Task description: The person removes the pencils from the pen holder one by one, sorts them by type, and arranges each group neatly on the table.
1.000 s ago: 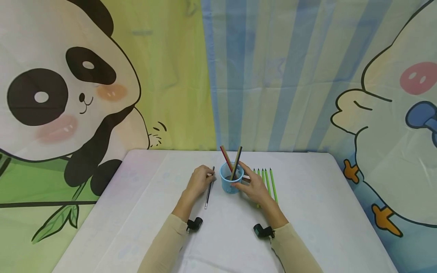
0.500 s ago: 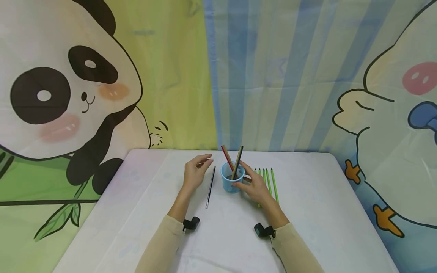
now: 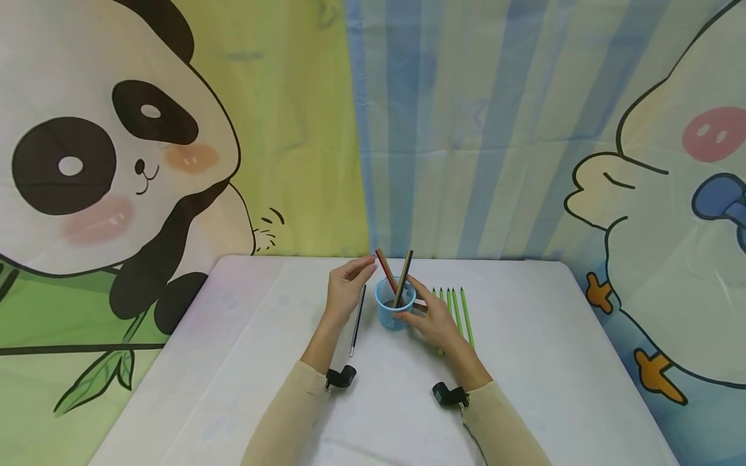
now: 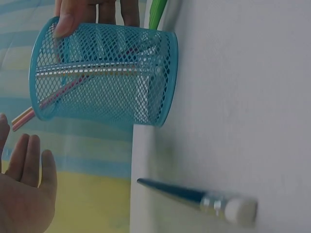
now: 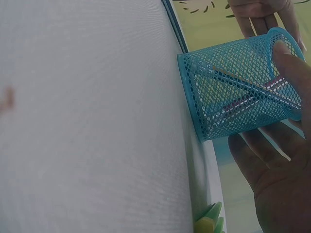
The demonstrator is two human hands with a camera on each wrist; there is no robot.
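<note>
A light-blue mesh pencil cup (image 3: 394,317) stands upright on the table. My right hand (image 3: 434,317) grips it from the right, thumb on the near side and fingers behind. Inside the cup lean a red pencil (image 3: 383,264) and a dark pencil (image 3: 406,268). My left hand (image 3: 346,288) is raised just left of the cup, fingertips close to the red pencil's top end. In the left wrist view, extended fingers (image 4: 31,155) show beside that end, apart from it. Below the left hand lies a black pencil (image 3: 357,327) with a white eraser (image 4: 241,211).
Several green pencils (image 3: 466,317) lie side by side on the white table (image 3: 513,382), right of the cup and partly behind the right hand and forearm. A printed curtain (image 3: 443,129) hangs beyond the table's far edge.
My left hand has left the black pencil on the table, risen, and moved right toward the red pencil's top. My right hand keeps its hold on the pencil cup.
</note>
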